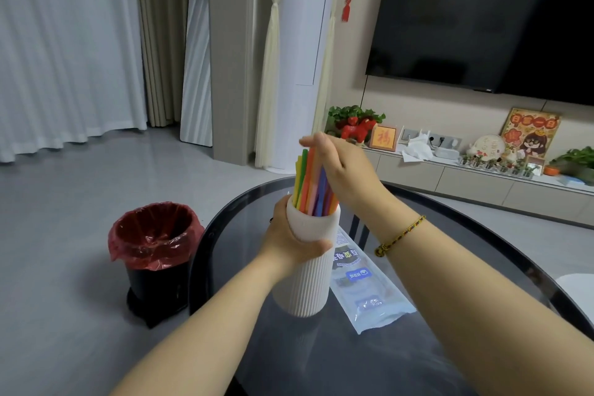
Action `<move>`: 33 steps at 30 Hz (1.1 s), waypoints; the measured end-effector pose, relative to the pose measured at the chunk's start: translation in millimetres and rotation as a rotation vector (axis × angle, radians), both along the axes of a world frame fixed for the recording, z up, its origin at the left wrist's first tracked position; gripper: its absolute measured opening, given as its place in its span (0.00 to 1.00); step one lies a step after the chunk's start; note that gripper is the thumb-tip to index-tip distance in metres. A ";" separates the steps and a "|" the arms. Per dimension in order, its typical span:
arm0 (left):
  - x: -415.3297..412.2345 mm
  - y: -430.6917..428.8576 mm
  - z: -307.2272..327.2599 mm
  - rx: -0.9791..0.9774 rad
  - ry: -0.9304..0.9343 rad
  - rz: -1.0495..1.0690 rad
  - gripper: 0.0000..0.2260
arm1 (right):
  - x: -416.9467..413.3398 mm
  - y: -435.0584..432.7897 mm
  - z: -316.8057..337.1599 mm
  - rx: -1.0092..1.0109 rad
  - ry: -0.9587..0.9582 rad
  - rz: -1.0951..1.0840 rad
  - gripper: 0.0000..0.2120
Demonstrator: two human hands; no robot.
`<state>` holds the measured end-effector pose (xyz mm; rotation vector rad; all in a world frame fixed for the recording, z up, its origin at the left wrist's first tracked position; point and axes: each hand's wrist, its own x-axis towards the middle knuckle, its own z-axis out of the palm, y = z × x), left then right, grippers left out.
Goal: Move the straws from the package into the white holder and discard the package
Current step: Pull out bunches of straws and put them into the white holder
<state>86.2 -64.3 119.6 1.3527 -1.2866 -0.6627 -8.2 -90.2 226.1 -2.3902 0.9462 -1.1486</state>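
A tall ribbed white holder (305,283) stands on the dark glass table (434,325). My left hand (289,241) grips its upper part, thumb across the front. A bundle of coloured straws (308,183) sticks up out of the holder's mouth. My right hand (337,164) rests against the straws' tops, fingers fairly straight and laid over the ends. The clear plastic package (366,292) lies flat on the table just right of the holder; it looks flat and empty.
A black bin with a red liner (154,254) stands on the floor left of the table. Beyond the table are a low TV cabinet (466,177) with ornaments and plants, a wall TV and curtains.
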 end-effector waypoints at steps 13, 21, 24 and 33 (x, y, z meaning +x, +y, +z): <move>0.8 2.6 1.9 -0.008 -0.037 -0.016 0.37 | 2.5 3.1 9.1 -0.332 0.365 -0.002 0.20; 2.5 4.3 0.0 0.007 -0.042 -0.022 0.38 | 7.1 -14.0 19.5 -0.053 0.196 -0.022 0.21; 2.9 4.8 0.3 0.018 -0.032 -0.023 0.39 | 5.7 -18.0 20.4 0.211 0.278 0.003 0.26; 3.2 -0.8 -4.8 0.020 0.033 -0.025 0.38 | -5.4 -16.8 15.8 0.267 0.172 0.041 0.24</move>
